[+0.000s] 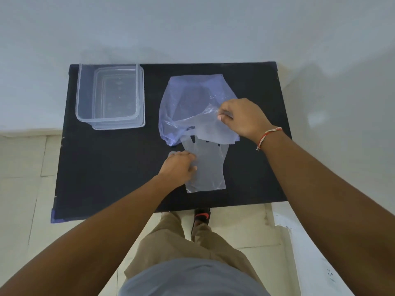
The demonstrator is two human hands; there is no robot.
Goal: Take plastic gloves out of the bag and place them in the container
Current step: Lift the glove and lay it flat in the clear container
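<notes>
My right hand (243,119) has its grip pinched on the near lip of the bag (192,103), thumb and fingertips pressed together on the thin film and lifting that edge off the black surface (106,167). My left hand (178,166) sits nearer to me, its fingers curled and closed on the left edge of the plastic gloves (206,167). The gloves lie flat on the surface, cuff end toward me, finger ends pointing away and just at the bag's mouth, partly under the raised lip. The bag is bluish and translucent, crumpled, on the right half of the surface. A red and white thread band (267,135) circles my right wrist. The container (110,95) is clear and rectangular, standing at the far left corner of the surface, well apart from both hands, apparently resting on its lid.
</notes>
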